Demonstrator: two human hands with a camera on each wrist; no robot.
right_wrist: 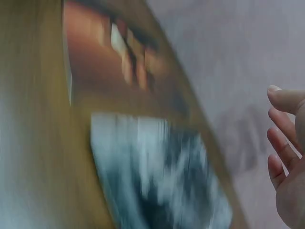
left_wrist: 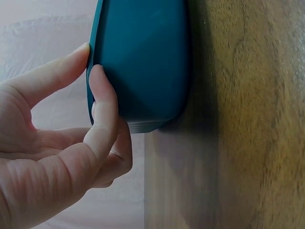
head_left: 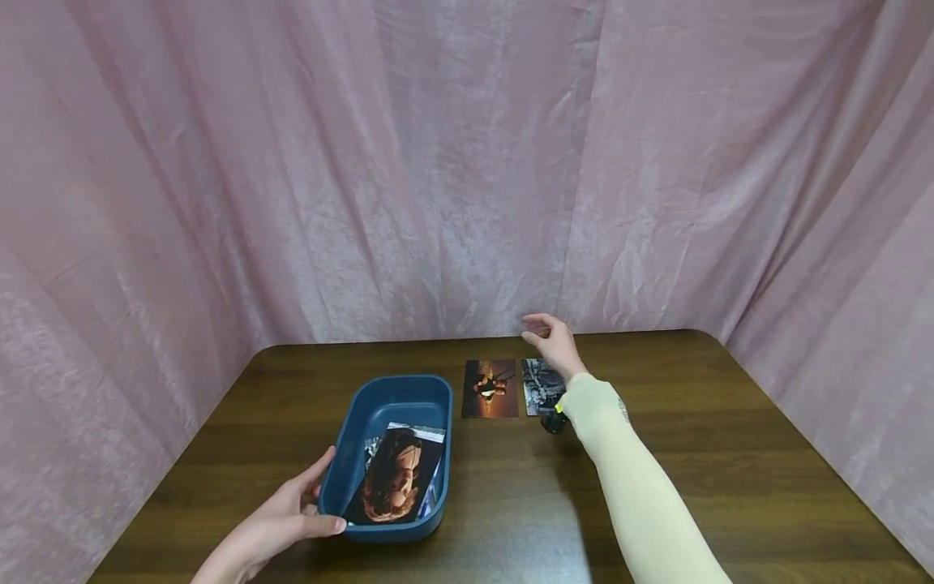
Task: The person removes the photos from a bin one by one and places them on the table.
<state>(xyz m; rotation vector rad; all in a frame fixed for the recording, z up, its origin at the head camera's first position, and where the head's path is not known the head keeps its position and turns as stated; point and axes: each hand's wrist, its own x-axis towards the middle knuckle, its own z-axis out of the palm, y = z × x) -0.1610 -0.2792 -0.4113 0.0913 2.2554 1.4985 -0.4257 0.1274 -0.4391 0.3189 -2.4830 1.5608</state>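
Note:
My left hand [head_left: 280,519] grips the near left corner of a blue plastic bin [head_left: 397,391], thumb at the rim and fingers against the outer wall in the left wrist view. Inside the bin lie several photo prints, the top one [head_left: 397,478] showing a long-haired face on a dark ground. My right hand [head_left: 556,345] is raised over the table's far side, fingers loosely bent with nothing between them. Below it lies a black-and-white photo [head_left: 538,388], partly hidden by the wrist. Left of that is an orange-brown photo [head_left: 490,389] of a figure, lying flat.
Both photos and the bin are on a brown wooden table [head_left: 700,438] with rounded far corners. Pink curtains [head_left: 467,178] hang behind it and along both sides. The loose photos lie between the bin and the right forearm, and the right wrist view is blurred.

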